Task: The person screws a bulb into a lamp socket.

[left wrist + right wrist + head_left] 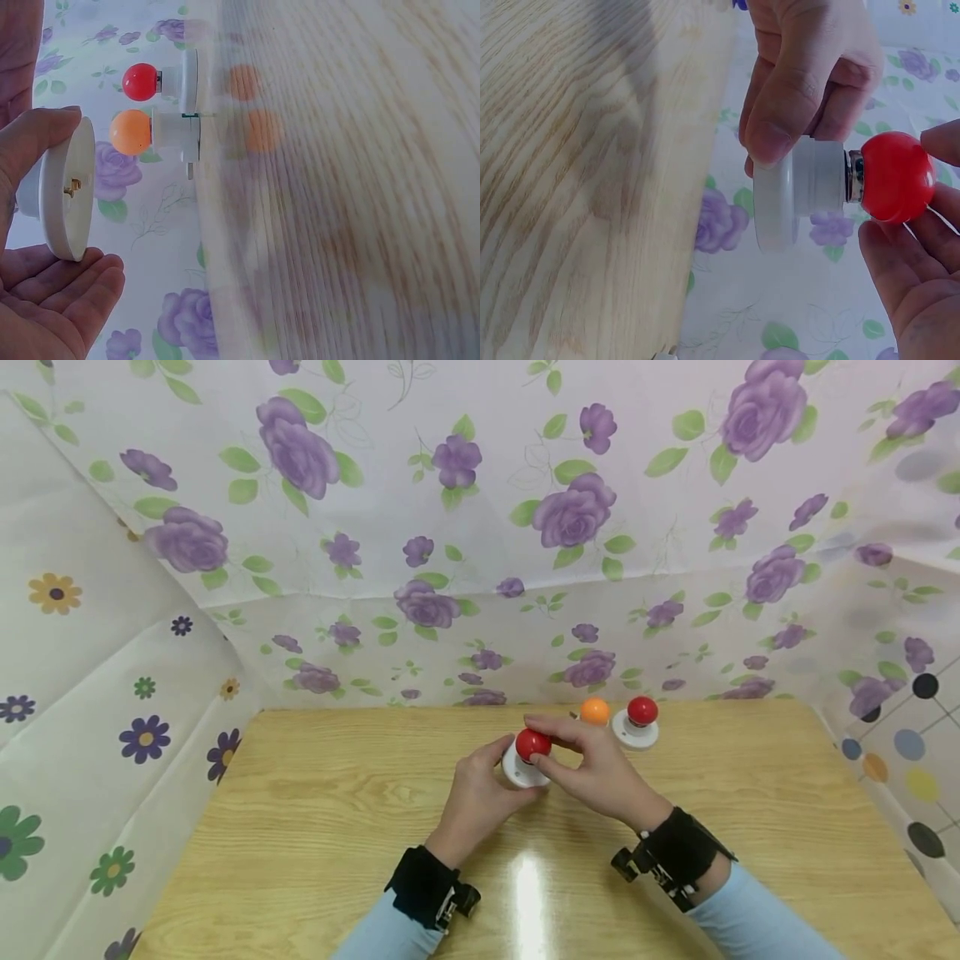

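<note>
My left hand (474,795) grips the rim of a round white lamp holder (514,772) between thumb and fingers, held up off the table. A red bulb (533,744) sits in that holder, and my right hand (596,770) pinches it between thumb and fingers. In the right wrist view, a strip of the bulb's metal screw cap (854,177) shows between the red glass and the white socket (823,176). The left wrist view shows the hollow underside of the lamp holder (78,206), with brass screws inside.
Behind my right hand, near the table's back edge, stand an orange bulb (595,710) and another red bulb (642,711), each in a white holder. The wooden table (322,827) meets a flowered cloth (420,652) at the back; more patterned cloth hangs at both sides.
</note>
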The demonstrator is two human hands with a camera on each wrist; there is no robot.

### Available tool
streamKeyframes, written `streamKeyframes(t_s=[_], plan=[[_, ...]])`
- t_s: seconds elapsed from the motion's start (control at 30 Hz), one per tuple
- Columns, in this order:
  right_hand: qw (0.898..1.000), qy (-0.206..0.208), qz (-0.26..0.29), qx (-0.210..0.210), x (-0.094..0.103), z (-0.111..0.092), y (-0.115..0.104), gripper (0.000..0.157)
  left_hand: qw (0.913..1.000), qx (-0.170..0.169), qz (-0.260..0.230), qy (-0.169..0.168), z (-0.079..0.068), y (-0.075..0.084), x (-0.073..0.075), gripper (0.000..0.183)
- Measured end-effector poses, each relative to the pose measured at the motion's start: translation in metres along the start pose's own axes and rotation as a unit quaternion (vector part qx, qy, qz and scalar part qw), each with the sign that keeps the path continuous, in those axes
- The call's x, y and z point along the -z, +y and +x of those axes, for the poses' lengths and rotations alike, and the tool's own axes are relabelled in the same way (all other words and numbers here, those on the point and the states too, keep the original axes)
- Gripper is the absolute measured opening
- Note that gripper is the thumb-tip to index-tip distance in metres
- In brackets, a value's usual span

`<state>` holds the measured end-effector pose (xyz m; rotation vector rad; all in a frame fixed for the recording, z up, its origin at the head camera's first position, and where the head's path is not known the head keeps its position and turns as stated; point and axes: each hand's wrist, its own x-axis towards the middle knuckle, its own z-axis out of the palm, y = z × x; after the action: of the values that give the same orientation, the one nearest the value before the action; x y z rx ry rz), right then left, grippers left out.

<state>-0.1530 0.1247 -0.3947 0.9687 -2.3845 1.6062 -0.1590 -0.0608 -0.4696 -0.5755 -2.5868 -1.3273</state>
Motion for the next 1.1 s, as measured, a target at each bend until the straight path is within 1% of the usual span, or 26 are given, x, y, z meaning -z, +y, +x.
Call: streamKeyframes(t_s=[0.1,0.2,0.37,0.57,0.67,0.77,0.93,1.1], plan=[[1.0,0.002,0.006,-0.004,-0.001,0.0,0.001,0.041,1.0,0.001,-0.001,0.0,0.0,0.0,0.0,0.07],[1.0,0.007,0.004,-0.01,-0.004,-0.001,0.013,0.042,1.0,-0.001,-0.001,0.001,-0.001,0.0,0.0,0.069],[1.0,0.018,-0.018,-0.014,-0.005,-0.002,0.03,0.043,0.9999,-0.009,-0.004,0.003,-0.001,0.0,-0.001,0.067],[0.999,0.044,-0.031,-0.004,-0.006,-0.003,0.032,0.041,0.9997,-0.018,-0.016,0.006,-0.001,0.001,-0.001,0.066],[0.998,0.057,-0.038,-0.006,-0.008,-0.004,0.032,0.041,0.9997,-0.016,-0.017,0.006,-0.002,0.002,-0.001,0.065],[0.997,0.063,-0.047,-0.006,-0.009,-0.004,0.033,0.045,0.9997,-0.015,-0.018,0.007,-0.002,0.001,-0.002,0.064],[0.998,0.044,-0.037,-0.001,-0.005,-0.003,0.033,0.053,0.9997,-0.014,-0.016,0.008,-0.002,0.0,-0.002,0.066],[1.0,0.005,-0.004,-0.004,-0.001,-0.002,0.032,0.051,0.9998,-0.012,-0.013,0.008,0.0,0.0,-0.002,0.066]])
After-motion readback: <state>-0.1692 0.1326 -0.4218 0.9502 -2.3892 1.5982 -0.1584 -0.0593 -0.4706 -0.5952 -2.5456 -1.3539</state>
